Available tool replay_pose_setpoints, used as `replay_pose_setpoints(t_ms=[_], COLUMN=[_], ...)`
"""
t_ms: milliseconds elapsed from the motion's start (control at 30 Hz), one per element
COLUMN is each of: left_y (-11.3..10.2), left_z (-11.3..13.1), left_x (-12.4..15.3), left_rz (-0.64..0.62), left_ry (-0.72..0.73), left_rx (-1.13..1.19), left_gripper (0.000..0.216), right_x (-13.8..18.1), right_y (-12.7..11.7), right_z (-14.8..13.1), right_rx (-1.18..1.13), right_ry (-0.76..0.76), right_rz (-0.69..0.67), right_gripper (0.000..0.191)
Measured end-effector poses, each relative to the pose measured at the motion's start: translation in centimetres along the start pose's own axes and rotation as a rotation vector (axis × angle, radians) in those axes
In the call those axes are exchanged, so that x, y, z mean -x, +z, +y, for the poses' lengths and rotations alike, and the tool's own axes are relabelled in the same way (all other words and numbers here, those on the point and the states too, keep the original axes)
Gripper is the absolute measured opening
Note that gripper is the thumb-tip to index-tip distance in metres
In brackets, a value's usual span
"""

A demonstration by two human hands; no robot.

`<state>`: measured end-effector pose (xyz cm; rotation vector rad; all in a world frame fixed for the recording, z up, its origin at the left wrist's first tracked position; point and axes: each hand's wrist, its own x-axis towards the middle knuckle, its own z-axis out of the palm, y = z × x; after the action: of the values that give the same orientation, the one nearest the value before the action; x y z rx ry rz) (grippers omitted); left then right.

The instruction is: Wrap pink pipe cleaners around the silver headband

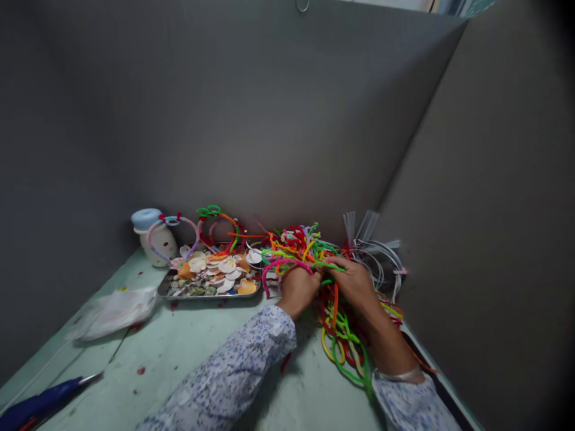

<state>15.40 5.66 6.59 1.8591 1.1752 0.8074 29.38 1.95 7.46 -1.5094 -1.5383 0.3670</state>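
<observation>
Both my hands are in a tangled pile of coloured pipe cleaners [309,245] on the pale green table [188,353]. My left hand [297,289] is closed, and a pink pipe cleaner [281,266] loops over it. My right hand [354,281] lies on the pile with its fingers curled round green and orange strands [335,299]. The two hands touch each other at the fingertips. More green, yellow and red strands [345,353] trail under my right wrist.
A metal tray [209,293] of small shells and flat pieces lies left of the pile, with bent pipe-cleaner hoops [173,230] and a white jar with a blue lid [150,236] behind it. White headbands [381,257] lie right. A plastic bag [114,311] and blue tool [45,398] lie left. Grey walls enclose the table.
</observation>
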Motion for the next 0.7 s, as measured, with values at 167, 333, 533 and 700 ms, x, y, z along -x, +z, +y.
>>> replay_pose_setpoints(t_ms=[167, 333, 533, 700], left_y=[0.4, -0.2, -0.7, -0.9], left_z=[0.6, -0.2, -1.3, -1.4], left_x=[-0.7, -1.3, -1.8, -2.0], left_rz=[0.090, 0.122, 0.188, 0.246], left_ry=[0.100, 0.092, 0.002, -0.028], left_rx=[0.068, 0.081, 0.075, 0.092], left_gripper=[0.019, 0.018, 0.017, 0.020], right_x=[0.0, 0.2, 0.8, 0.9], right_y=[0.1, 0.1, 0.4, 0.3], right_z=[-1.0, -0.4, 0.4, -0.2], right_rx=[0.097, 0.274, 0.578, 0.677], right_ry=[-0.100, -0.027, 0.105, 0.101], right_rz=[0.044, -0.012, -0.227, -0.216], right_gripper=[0.027, 0.051, 0.050, 0.045])
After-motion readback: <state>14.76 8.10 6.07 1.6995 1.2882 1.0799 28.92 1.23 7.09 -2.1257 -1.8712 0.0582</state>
